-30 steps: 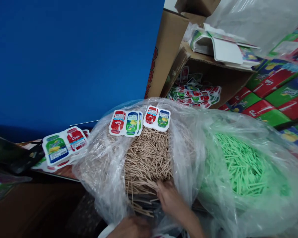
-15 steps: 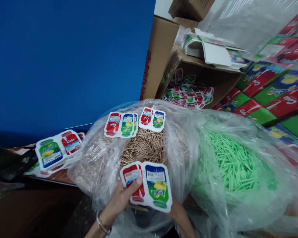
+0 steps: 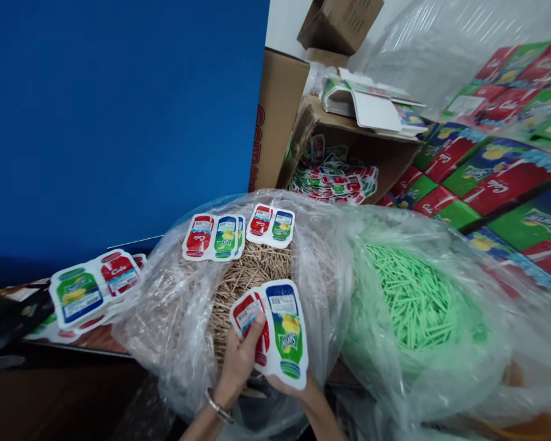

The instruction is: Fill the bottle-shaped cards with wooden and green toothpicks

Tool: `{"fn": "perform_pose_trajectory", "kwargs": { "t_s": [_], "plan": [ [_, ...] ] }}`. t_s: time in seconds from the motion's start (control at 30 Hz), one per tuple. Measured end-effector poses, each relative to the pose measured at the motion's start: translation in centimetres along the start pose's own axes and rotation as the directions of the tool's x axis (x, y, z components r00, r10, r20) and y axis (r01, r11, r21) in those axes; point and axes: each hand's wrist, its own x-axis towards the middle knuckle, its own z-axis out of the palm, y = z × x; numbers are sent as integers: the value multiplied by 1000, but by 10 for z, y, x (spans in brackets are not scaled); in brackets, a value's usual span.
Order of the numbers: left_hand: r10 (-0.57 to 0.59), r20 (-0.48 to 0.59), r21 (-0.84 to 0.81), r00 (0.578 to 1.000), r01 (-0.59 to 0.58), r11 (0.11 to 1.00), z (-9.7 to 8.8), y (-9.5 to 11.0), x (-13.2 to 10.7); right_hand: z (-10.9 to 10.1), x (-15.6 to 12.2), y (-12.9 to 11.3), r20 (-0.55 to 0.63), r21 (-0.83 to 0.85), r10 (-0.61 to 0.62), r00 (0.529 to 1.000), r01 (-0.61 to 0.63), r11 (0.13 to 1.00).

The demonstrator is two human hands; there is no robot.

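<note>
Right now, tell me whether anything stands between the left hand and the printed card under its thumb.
Nothing visible does: the left hand has its thumb on the card. The right hand is partly hidden behind the card's lower edge.

"Cola" is printed on the left card stack (image 3: 94,289) and stacked boxes (image 3: 496,187), "Sprit…" on the held card (image 3: 281,335); carton (image 3: 278,116) lettering is partly hidden.
</note>
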Motion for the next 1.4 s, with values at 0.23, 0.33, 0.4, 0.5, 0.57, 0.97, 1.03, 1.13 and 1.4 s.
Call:
{"fn": "perform_pose_trajectory", "kwargs": {
  "t_s": [0.23,0.33,0.4,0.5,0.57,0.97,1.03,1.13,1.4],
  "plan": [
    [118,-280,-239,953,-189,953,9,15,16,18,11,-23,162,-564,-33,986,120,817],
    [119,-255,-244,960,-183,953,8,13,15,19,9,-26,149,-608,-59,987,139,782],
    [115,-233,-255,966,-175,951,8,10,13,19,9,-25,113,-590,-77,991,129,797],
    [64,-153,-284,986,-106,953,13,13,12,18,11,-20,2,-480,-45,999,40,876],
    [-23,-47,-302,999,8,953,15,22,15,16,13,-17,-76,-252,20,997,-39,967],
    [-386,352,293,853,291,911,-65,46,-9,-2,20,-41,-42,673,354,934,-236,701],
    [-424,527,540,737,95,836,-63,32,-20,2,20,-46,23,711,368,930,-274,648],
    [-374,664,611,648,-182,770,-53,15,-28,11,14,-46,121,725,374,920,-339,600],
    [-361,510,462,780,106,881,-50,8,-43,24,-3,-23,-163,418,171,972,-89,904]
  ]
}}
